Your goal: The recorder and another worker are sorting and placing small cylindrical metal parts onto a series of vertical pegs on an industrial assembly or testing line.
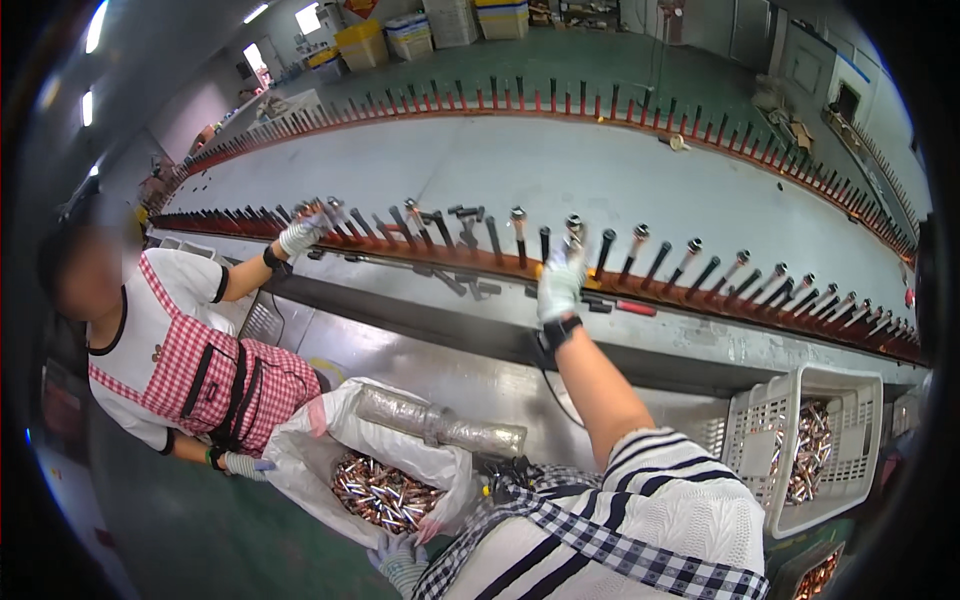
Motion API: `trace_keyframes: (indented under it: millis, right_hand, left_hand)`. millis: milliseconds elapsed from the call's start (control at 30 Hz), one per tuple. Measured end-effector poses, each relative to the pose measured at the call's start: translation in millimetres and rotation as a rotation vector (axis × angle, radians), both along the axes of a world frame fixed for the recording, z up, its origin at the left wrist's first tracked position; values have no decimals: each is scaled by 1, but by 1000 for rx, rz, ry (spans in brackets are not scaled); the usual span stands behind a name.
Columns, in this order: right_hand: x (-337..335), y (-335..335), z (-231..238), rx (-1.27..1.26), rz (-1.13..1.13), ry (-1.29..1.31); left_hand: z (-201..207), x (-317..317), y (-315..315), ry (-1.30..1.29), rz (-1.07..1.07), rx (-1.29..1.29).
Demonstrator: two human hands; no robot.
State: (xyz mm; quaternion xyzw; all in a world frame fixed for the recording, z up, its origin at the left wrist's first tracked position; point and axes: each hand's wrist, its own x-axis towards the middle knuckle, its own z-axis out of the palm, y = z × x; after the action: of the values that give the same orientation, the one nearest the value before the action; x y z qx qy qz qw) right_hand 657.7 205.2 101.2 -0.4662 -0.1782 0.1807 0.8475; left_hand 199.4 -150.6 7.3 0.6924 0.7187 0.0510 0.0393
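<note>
My right hand [562, 284], in a white work glove, reaches to the near row of upright pegs. Its fingers are closed around a shiny copper-and-silver tube [574, 226] at one peg; motion blurs the fingertips. Down by my lap, my left hand [400, 562], also gloved, lies against the outside of a white sack [300, 455], its fingers apart. Loose copper-and-silver tubes [385, 492] fill the bottom of this sack. Similar tubes sit on several pegs to the right, such as the tube [640, 236]; dark bare pegs [657, 262] stand between them.
A co-worker [200, 370] on the left reaches a gloved hand [302, 234] to the same row. A white plastic crate [870, 440] with more tubes stands at the right. A clear-wrapped roll [440, 420] lies across the sack. Behind the grey table [450, 160] runs a far peg row [520, 95].
</note>
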Motion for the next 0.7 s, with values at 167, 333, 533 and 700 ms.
trace_keyframes:
  millis: [167,333,533,700]
  right_hand:
    - [11,28,35,57,69,-374]
    - [-1,-27,72,151,-9,-446]
    - [53,-35,-4,181,-143,-95]
    - [31,-14,47,157,-2,-415]
  left_hand:
    - [9,-4,-2,-54,-14,21]
    - [-8,-13,-6,-2,-81,167]
    - [21,11,10,-88,-63,105]
    - [17,4,10,-83,-60,92]
